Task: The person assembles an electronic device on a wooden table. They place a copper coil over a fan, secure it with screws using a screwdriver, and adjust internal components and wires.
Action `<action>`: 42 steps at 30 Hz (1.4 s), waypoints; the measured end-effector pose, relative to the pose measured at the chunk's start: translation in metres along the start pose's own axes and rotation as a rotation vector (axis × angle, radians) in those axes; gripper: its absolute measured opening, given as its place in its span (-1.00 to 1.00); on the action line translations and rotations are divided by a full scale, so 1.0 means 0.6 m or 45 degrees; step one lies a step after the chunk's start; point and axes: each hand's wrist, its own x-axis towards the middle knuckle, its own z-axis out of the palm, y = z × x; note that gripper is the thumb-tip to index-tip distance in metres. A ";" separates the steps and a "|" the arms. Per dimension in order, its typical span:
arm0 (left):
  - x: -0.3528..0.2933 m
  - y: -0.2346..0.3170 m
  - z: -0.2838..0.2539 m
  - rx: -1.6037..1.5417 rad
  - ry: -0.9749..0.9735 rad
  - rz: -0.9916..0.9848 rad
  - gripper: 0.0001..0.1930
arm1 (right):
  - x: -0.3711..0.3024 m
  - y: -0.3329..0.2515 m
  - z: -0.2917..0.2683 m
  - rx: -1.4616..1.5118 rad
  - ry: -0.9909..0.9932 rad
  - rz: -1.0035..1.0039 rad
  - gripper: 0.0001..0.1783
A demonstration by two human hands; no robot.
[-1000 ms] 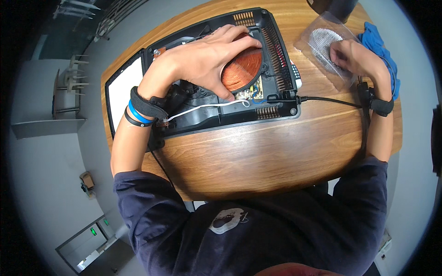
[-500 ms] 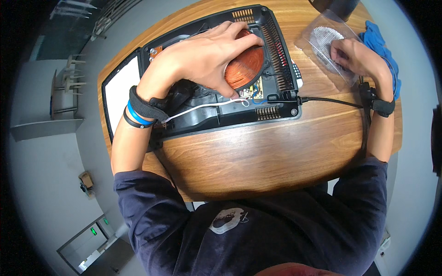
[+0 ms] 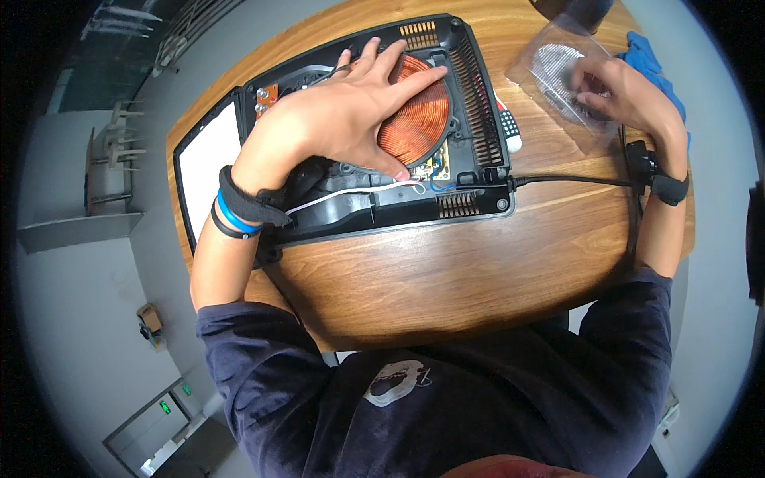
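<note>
Change: since the earlier pictures our left hand (image 3: 343,119) has slid a little further over the open cooker (image 3: 374,127), its fingers now reaching across the copper coil (image 3: 418,123); our right hand (image 3: 617,95) has stayed on the clear bag (image 3: 558,72).
Left hand: we lay it flat, palm down, fingers spread over the coil and the black casing beside it, the thumb near the circuit board (image 3: 434,167) at the coil's near edge. It grips nothing that we can see.
Right hand: we rest it on the clear bag at the far right of the table (image 3: 446,271); the fingers are blurred, curled down onto the plastic, and we cannot tell whether they pinch it or only press on it.
Cooker: it lies opened on the wooden table, black shell upward, vent slots along its right side and far edge, the round copper coil in the middle.
Wires: a white wire (image 3: 351,195) runs along the near side of the shell, just below our left hand; a black cord (image 3: 574,182) leaves the cooker's right corner and runs toward our right wrist.
Panel: a white, black-framed plate (image 3: 209,163) lies at the cooker's left end.
Cloth: a blue cloth (image 3: 653,68) lies just beyond our right hand.
Wrists: our left wrist wears a black strap and a blue band (image 3: 235,215); the right wears a black strap (image 3: 665,187).
</note>
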 end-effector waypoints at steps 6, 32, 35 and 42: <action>-0.068 0.022 0.006 -0.160 -0.039 -0.267 0.29 | -0.004 -0.095 -0.019 -0.013 0.145 -0.122 -0.78; -0.201 0.060 0.031 -0.032 0.152 -0.473 -0.24 | 0.157 -0.275 0.105 0.023 0.002 -0.444 0.39; -0.202 0.053 0.043 -0.081 0.151 -0.477 -0.27 | 0.155 -0.282 0.100 0.056 0.003 -0.398 0.38; -0.203 0.053 0.051 -0.063 0.211 -0.425 -0.26 | 0.139 -0.304 0.060 -0.038 0.080 -0.339 0.28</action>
